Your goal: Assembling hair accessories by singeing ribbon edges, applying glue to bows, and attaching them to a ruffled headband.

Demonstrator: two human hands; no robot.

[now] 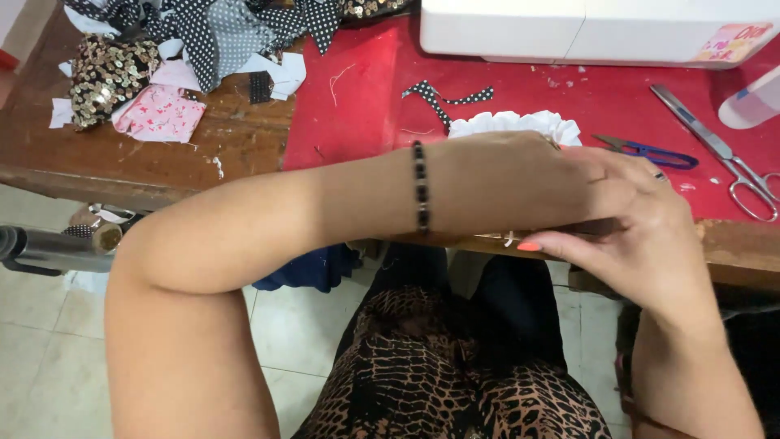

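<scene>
My left hand [520,183] reaches across from the left, a black bead bracelet [420,187] on its wrist. It lies on a white ruffled fabric [520,123] at the table's front edge, and only the frill's far edge shows behind the knuckles. My right hand [650,240] comes up from the lower right and covers the left hand's fingers. Its thumb, with an orange nail, points left under the left hand along the table edge. What the right fingers grip is hidden.
A red cloth [357,97] covers the wooden table [203,154]. A white sewing machine [569,28] stands at the back. Silver scissors [723,154], blue thread snips [650,152] and a polka-dot strip [443,96] lie near. Polka-dot, sequin [106,73] and pink scraps [158,114] lie at left.
</scene>
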